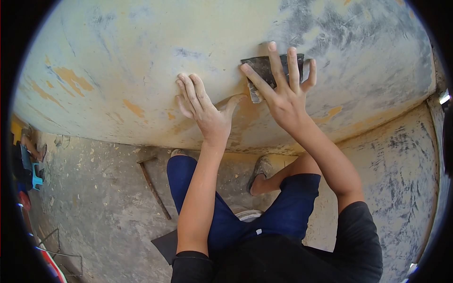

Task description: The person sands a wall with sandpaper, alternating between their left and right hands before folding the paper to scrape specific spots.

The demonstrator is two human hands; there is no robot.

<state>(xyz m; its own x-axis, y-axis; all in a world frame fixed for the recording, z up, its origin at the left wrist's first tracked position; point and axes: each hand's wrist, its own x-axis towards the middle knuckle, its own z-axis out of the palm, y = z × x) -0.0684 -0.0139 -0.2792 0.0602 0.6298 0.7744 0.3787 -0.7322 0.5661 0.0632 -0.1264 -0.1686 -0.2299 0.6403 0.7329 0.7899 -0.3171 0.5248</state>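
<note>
A dark piece of sandpaper (264,66), worn pale along its lower left edge, lies against a large curved panel (141,42). My right hand (286,96) presses it to that surface with fingers spread across it; the underside of the grip is hidden. To the left, my left hand (206,111) rests on the panel holding nothing, its fingers extended and thumb stretched toward the sandpaper. Pale dust coats both hands. The panel has a cream coating with orange patches and grey-black smudges.
A hammer-like tool with a long handle (155,188) lies on the concrete floor (108,188) beside my left leg. A dark sheet (165,246) sits near my left elbow. At far left are a blue stool (36,177) and another person's foot (43,152).
</note>
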